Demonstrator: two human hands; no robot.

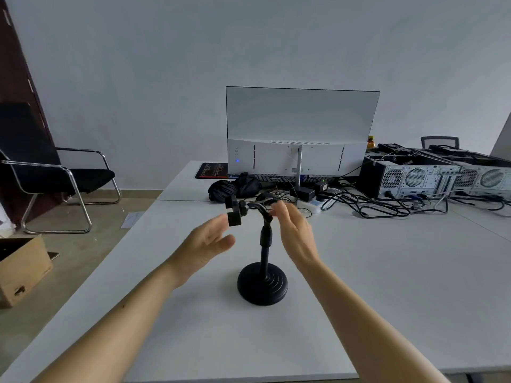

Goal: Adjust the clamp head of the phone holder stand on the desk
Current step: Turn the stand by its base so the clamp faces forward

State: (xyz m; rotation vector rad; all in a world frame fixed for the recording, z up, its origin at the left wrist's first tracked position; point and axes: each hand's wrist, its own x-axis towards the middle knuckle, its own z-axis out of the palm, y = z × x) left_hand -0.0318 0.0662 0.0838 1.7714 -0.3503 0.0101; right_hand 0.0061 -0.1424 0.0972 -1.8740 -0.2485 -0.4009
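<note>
A black phone holder stand (265,252) rises upright from a round weighted base (262,286) on the white desk (387,286). Its bent neck ends in a black clamp head (234,211) that points left, empty of any phone. My left hand (206,244) hovers open just below and beside the clamp head, fingers spread and slightly blurred. My right hand (294,230) is open too, palm facing left, close to the right of the neck's bend. Neither hand grips the stand.
Behind the stand a white monitor (301,131) shows its back, with a tangle of cables (367,205), a power strip and black bags. Computer cases (409,175) lie at the right. A black chair (55,178) and a cardboard box (22,269) stand on the floor at left.
</note>
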